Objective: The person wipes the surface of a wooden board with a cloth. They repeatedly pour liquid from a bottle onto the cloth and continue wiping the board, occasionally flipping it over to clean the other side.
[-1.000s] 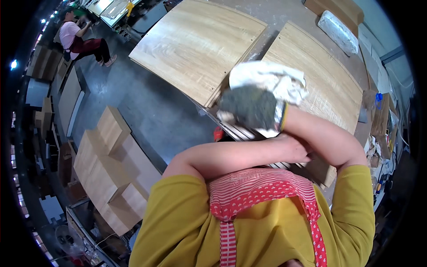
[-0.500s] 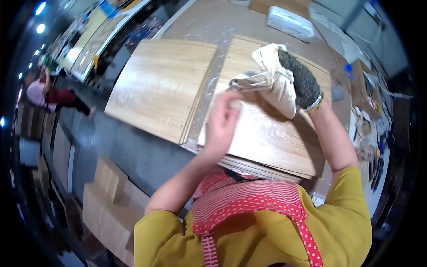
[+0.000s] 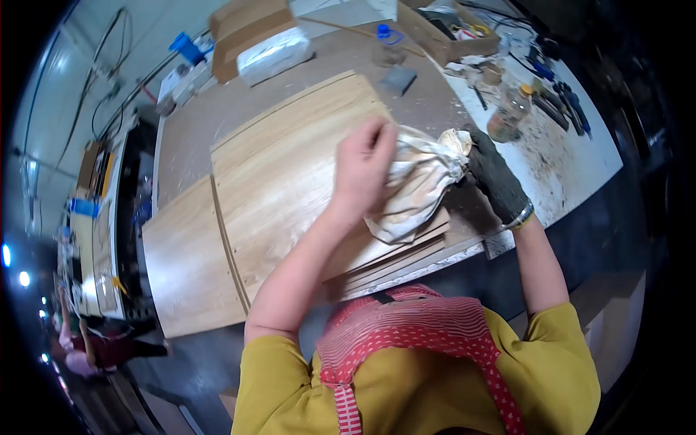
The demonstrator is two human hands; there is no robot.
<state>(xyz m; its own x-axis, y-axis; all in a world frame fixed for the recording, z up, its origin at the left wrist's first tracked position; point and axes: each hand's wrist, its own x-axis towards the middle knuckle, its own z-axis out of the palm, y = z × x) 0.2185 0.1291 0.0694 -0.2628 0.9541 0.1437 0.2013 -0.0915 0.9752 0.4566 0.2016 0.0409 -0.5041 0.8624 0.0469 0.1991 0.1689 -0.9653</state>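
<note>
A whitish, stained cloth [image 3: 417, 185] hangs bunched over the near right part of a stack of wood-grain panels [image 3: 283, 167]. My right hand [image 3: 496, 174], in a dark knitted glove, grips the cloth's gathered right end. My left hand [image 3: 360, 170] is bare, its fingers curled in at the cloth's left edge above the top panel. It looks closed on the cloth, though the fingertips are partly hidden and a little blurred. A second wood-grain panel [image 3: 192, 261] lies to the left, beside the stack.
Along the back are a plastic-wrapped bundle [image 3: 275, 56], a cardboard box [image 3: 449, 47] of odds and ends, and a grey block [image 3: 398, 80]. A bottle [image 3: 510, 112] with an orange cap and hand tools [image 3: 569, 105] occupy the white surface at right. Another person [image 3: 94, 351] stands far left.
My view has turned toward the right, bringing the bottle and tools closer in. The cloth has come down nearer to me, and my left hand has moved onto its left edge.
</note>
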